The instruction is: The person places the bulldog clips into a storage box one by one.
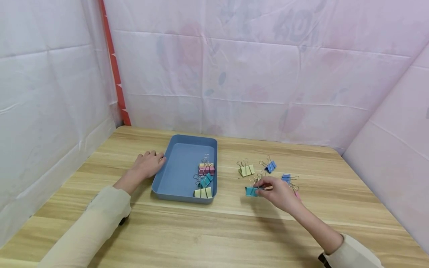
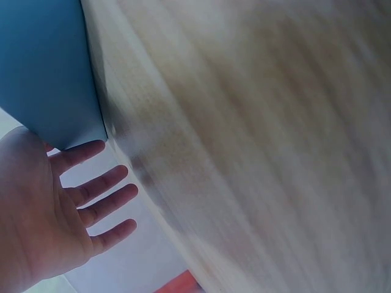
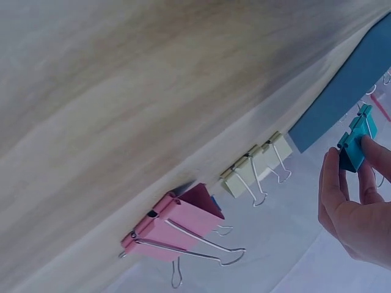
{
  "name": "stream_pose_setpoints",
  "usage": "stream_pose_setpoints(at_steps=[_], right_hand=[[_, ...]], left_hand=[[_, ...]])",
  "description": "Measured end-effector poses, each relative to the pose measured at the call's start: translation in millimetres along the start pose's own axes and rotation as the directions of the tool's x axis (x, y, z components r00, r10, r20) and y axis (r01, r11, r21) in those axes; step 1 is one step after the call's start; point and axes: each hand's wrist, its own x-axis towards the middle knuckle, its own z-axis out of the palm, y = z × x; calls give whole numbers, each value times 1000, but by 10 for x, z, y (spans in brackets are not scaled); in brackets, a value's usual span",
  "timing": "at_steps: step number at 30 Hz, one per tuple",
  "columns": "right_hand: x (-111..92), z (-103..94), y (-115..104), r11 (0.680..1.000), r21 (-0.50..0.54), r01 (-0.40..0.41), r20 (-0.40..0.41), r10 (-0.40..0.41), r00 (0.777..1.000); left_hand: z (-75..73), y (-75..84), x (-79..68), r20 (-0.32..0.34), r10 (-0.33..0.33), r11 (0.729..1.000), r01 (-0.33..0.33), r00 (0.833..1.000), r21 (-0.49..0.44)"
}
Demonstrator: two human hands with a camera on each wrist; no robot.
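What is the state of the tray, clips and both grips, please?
Tray: upright, clips inside.
Held teal clip: pinched.
Teal clip in tray: lying askew.
Pink clip in tray: partly hiding a pale yellow one.
Pale yellow clips in tray: far one partly hidden.
Loose pale yellow clips: on table, one partly hidden.
Loose blue clips: on table.
Loose pink clip: on table.
Left grip: resting against tray.
Right grip: holding teal clip.

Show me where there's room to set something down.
The tray is bare left of the clips inside it; so is the table on the tray's near side. Crowded: the tray's right side, and the table around the right hand, where loose clips sit.
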Motion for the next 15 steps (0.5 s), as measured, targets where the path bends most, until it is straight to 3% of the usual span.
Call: stream_pose_setpoints(at_steps=[15], right_hand=[[47,-4,-125,997,64,39,-10,-38,999]], left_hand=[[6,2,-3,-2,4,1000,-4,1000,-2]])
